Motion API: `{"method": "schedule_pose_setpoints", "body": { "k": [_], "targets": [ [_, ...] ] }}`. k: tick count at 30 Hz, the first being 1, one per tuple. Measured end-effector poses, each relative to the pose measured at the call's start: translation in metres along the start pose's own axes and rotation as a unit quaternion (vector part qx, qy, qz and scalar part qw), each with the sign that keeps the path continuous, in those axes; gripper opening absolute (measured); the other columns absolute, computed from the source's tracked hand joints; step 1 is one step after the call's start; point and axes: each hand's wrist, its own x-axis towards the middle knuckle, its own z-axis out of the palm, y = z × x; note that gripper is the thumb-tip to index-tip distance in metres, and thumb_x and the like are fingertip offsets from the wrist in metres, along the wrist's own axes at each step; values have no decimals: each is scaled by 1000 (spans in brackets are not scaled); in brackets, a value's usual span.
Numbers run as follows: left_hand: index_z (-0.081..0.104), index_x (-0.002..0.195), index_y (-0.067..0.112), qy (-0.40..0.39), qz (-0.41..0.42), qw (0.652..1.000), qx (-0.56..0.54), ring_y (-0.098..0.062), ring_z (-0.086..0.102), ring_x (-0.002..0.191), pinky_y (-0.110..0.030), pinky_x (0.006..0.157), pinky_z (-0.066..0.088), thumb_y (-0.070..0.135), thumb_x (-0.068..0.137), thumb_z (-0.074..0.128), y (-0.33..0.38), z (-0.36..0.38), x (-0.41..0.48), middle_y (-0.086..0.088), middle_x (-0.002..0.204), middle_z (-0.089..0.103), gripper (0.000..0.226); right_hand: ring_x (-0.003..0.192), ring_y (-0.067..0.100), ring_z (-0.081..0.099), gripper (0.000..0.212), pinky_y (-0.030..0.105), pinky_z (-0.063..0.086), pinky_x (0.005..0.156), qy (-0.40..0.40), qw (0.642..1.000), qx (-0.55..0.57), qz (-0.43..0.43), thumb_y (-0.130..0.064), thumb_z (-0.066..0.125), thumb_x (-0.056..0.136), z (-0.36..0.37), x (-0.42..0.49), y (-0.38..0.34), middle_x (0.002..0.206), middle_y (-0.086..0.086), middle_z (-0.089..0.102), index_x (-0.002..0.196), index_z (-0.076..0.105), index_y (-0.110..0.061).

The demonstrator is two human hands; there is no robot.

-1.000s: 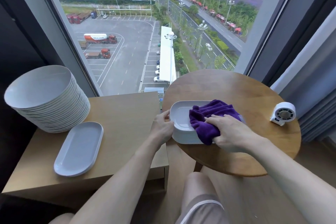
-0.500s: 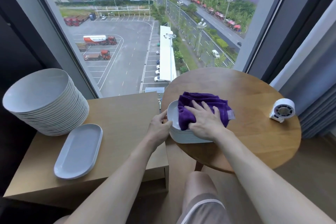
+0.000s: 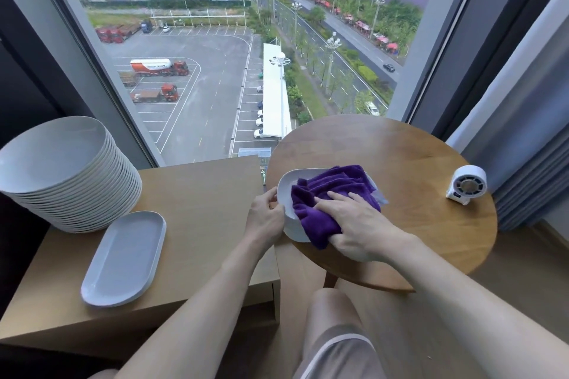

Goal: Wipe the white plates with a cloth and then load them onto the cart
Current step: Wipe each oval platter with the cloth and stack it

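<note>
1. My left hand (image 3: 266,218) grips the left rim of the white plate (image 3: 288,191) at the near-left edge of the round tabletop (image 3: 400,157).
2. My right hand (image 3: 360,228), fingers straight, presses the purple cloth (image 3: 326,194) onto that plate.
3. 1 oval plate (image 3: 123,258) lies beside the stack of round plates (image 3: 61,169).

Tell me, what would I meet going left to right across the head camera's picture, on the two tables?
First the stack of round plates → oval plate → left hand, holding the deep plate → purple cloth → small white fan.
</note>
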Motion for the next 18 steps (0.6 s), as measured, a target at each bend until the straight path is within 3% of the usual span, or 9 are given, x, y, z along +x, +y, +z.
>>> {"method": "schedule_pose_setpoints", "body": {
  "k": [4, 7, 12, 14, 16, 18],
  "targets": [
    [68, 131, 28, 1, -20, 1000, 5, -25, 64, 115, -53, 93, 59, 16, 99, 63, 2, -2, 2, 6, 116, 69, 33, 150, 15, 30, 59, 39, 11, 126, 17, 999, -33, 40, -43, 55, 82, -7, -13, 22, 152, -5, 51, 140, 47, -37],
    [68, 136, 24, -1, -28, 1000, 7, -28, 65, 116, -51, 93, 60, 18, 99, 60, 6, -2, 1, 1, 121, 71, 38, 146, 18, 37, 62, 41, 13, 126, 28, 995, -18, 90, -46, 48, 75, -15, -16, 31, 147, -1, 55, 136, 53, -34],
    [70, 131, 23, -4, -26, 1000, 5, -27, 67, 114, -53, 94, 59, 14, 98, 58, 7, -2, 1, 0, 118, 73, 36, 125, 25, 51, 47, 45, 19, 122, 71, 986, 14, 148, -45, 45, 74, -14, 4, 23, 121, -1, 64, 117, 59, -31],
    [72, 121, 29, -11, -31, 999, 0, -24, 68, 110, -52, 94, 59, 13, 98, 59, 8, -4, 1, 5, 111, 74, 31, 137, 28, 44, 46, 50, 15, 121, 71, 985, 23, 156, -42, 48, 77, -10, 16, 17, 136, -2, 61, 121, 58, -32],
    [72, 122, 32, -11, -33, 999, 0, -20, 68, 107, -51, 94, 59, 12, 97, 57, 8, -4, 1, 9, 107, 73, 36, 150, 31, 29, 55, 54, 6, 122, 63, 985, 22, 160, -35, 51, 82, -6, 26, 9, 159, -5, 42, 137, 52, -36],
    [70, 122, 36, -6, -31, 999, -7, -16, 67, 99, -52, 93, 59, 8, 97, 52, 6, -3, 0, 12, 104, 72, 41, 154, 32, 18, 63, 55, -1, 123, 57, 987, 27, 151, -31, 51, 84, -1, 35, 0, 167, -7, 28, 146, 44, -38]
  ]
}}
